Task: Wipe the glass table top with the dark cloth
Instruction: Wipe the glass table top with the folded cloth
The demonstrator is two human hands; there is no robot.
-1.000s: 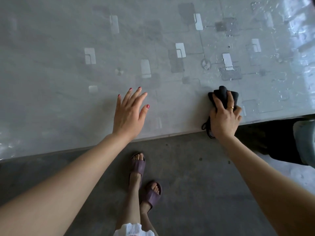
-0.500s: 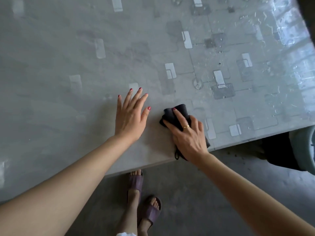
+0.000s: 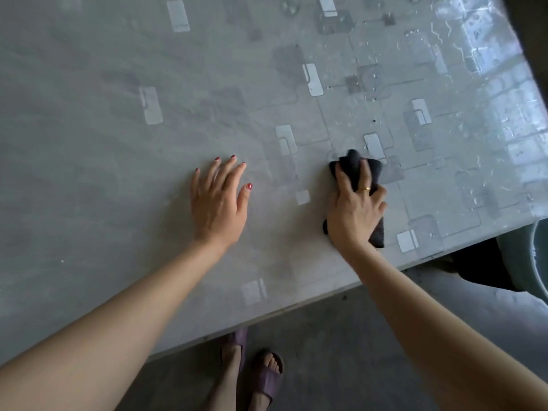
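The grey patterned glass table top [image 3: 118,143] fills most of the head view. The dark cloth [image 3: 350,164] lies bunched on it near the front right edge. My right hand [image 3: 354,215] lies on top of the cloth and presses it to the glass, forefinger stretched forward, the other fingers curled over its right side. Cloth shows ahead of the fingers and beside the wrist. My left hand [image 3: 218,203] rests flat on the glass to the left, fingers spread, holding nothing.
Water drops and streaks [image 3: 444,54] cover the far right of the glass. A pale bucket rim [image 3: 539,256] and a dark shape [image 3: 480,268] sit beyond the right corner. My feet in purple sandals [image 3: 264,378] stand on the concrete floor below the table's front edge.
My right hand swept the cloth left along the front edge to my left hand, then back right and farther onto the glass. My left hand stayed flat in place.
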